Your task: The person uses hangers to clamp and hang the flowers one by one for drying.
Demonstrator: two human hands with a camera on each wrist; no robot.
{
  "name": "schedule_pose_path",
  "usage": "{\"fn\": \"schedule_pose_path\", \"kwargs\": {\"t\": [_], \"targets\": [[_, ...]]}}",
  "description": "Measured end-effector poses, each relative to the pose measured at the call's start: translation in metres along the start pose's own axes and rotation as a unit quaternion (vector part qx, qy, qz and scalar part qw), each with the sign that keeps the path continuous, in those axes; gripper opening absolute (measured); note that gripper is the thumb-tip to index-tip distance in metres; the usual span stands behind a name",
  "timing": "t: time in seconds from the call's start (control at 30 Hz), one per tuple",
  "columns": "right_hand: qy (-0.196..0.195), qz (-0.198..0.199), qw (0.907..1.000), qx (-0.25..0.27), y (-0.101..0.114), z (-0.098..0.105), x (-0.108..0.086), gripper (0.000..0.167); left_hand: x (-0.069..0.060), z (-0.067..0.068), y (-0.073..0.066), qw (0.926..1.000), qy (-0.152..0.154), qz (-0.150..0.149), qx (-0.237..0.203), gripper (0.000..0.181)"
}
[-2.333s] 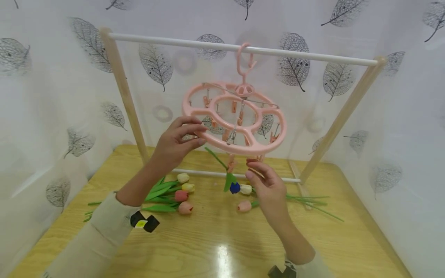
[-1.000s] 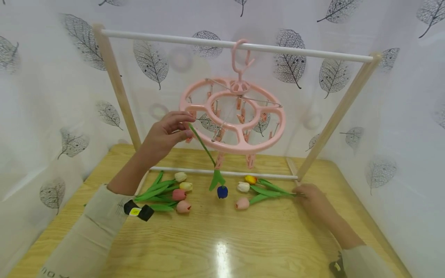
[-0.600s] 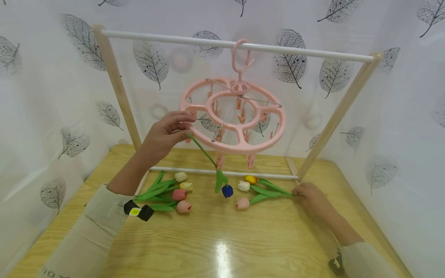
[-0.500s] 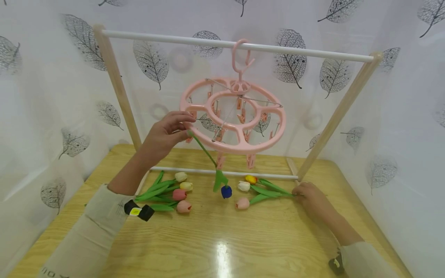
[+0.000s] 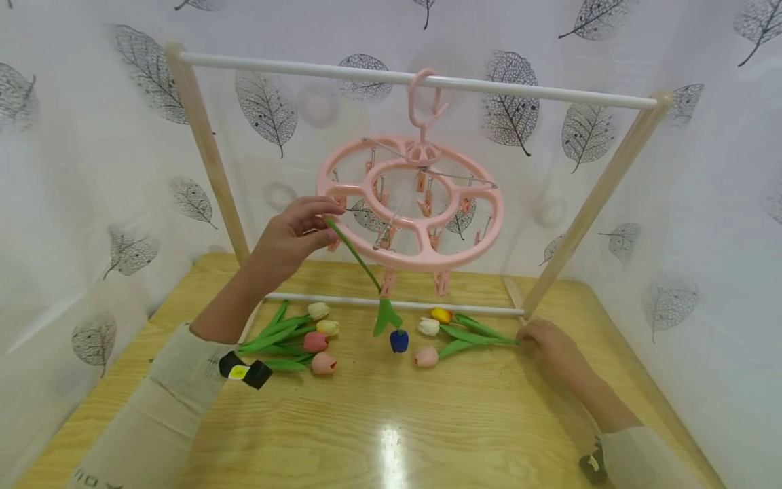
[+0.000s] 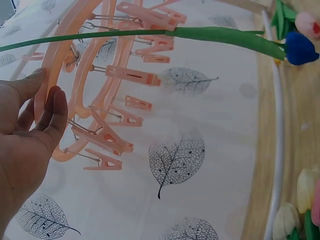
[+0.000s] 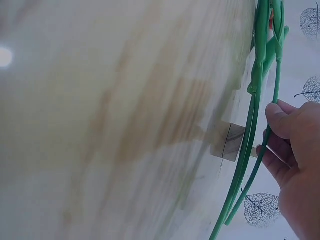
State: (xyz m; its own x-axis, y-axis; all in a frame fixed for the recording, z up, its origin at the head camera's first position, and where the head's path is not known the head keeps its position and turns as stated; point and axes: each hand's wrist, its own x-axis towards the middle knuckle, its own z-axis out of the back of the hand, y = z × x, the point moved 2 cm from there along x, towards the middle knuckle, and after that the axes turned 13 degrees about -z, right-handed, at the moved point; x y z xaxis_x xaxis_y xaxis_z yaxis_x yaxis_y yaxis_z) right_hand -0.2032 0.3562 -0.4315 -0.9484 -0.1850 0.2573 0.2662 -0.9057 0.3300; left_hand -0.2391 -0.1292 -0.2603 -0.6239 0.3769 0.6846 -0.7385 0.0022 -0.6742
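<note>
A person's left hand (image 5: 287,234) has its grip pinched on the rim of a round pink hanger (image 5: 436,261), hung from a white bar (image 5: 305,69); a blue tulip (image 5: 399,341) dangles head-down from one of its clips (image 5: 387,282). Low on the right, the right hand (image 5: 552,350) pinches a green stem (image 7: 276,82) beside three tulips' heads and leaves (image 5: 467,336) on the wooden surface (image 5: 342,428).

Wood-grain table (image 5: 342,421): four tulips (image 5: 315,341) on left, three tulips (image 5: 466,335) on right, rack (image 5: 379,76) standing behind.

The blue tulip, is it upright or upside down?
Upside down: the blue tulip hangs from a pink clip, its bloom lowest and its stem slanting up.
</note>
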Motion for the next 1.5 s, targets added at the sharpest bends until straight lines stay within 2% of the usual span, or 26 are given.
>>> {"fn": "schedule_pose_path", "kwargs": {"t": [0.2, 0.37, 0.53, 0.63, 0.8, 0.9, 1.03, 1.1, 1.13, 1.27, 1.37, 1.5], "targets": [[-0.004, -0.007, 0.9999, -0.007, 0.001, 0.004, 0.001, 0.014, 0.0, 0.001, 0.002, 1.0, -0.004, 0.0, -0.006, 0.034], [-0.014, -0.003, 0.9998, -0.013, 0.001, 0.006, -0.001, 0.014, -0.001, 0.002, 0.002, 1.0, -0.004, 0.0, 0.006, 0.033], [-0.039, 0.013, 0.999, -0.015, 0.002, 0.007, -0.006, 0.016, 0.0, 0.002, 0.001, 0.9996, -0.004, -0.005, 0.028, 0.033], [-0.063, 0.036, 0.9973, -0.011, 0.008, 0.009, -0.01, 0.019, 0.0, 0.002, 0.0, 0.9993, -0.008, -0.009, 0.035, 0.033], [-0.11, 0.095, 0.9893, 0.001, 0.025, 0.014, -0.014, 0.027, -0.001, 0.001, -0.002, 0.9991, -0.014, -0.013, 0.039, 0.033], [-0.127, 0.132, 0.9828, 0.021, 0.038, 0.016, -0.014, 0.025, -0.001, 0.001, -0.003, 0.999, -0.013, -0.012, 0.042, 0.031], [-0.125, 0.15, 0.98, 0.035, 0.054, 0.019, -0.015, 0.021, -0.002, 0.001, -0.004, 0.9988, -0.01, -0.019, 0.044, 0.032], [-0.121, 0.155, 0.9798, 0.039, 0.062, 0.021, -0.015, 0.013, -0.003, 0.002, -0.004, 0.9986, -0.009, -0.027, 0.045, 0.032], [-0.12, 0.157, 0.9794, 0.041, 0.066, 0.021, -0.016, 0.015, -0.003, 0.002, -0.004, 0.9984, -0.008, -0.032, 0.046, 0.033], [-0.124, 0.185, 0.9732, 0.056, 0.081, 0.024, -0.016, 0.005, -0.006, 0.003, -0.007, 0.9983, -0.014, -0.037, 0.043, 0.032], [-0.132, 0.202, 0.9684, 0.062, 0.091, 0.025, -0.015, 0.005, -0.013, 0.004, -0.011, 0.9984, -0.032, -0.025, 0.039, 0.031], [-0.142, 0.22, 0.9626, 0.07, 0.105, 0.026, -0.015, 0.014, -0.031, -0.002, -0.018, 0.9979, -0.058, 0.003, 0.03, 0.031]]}}
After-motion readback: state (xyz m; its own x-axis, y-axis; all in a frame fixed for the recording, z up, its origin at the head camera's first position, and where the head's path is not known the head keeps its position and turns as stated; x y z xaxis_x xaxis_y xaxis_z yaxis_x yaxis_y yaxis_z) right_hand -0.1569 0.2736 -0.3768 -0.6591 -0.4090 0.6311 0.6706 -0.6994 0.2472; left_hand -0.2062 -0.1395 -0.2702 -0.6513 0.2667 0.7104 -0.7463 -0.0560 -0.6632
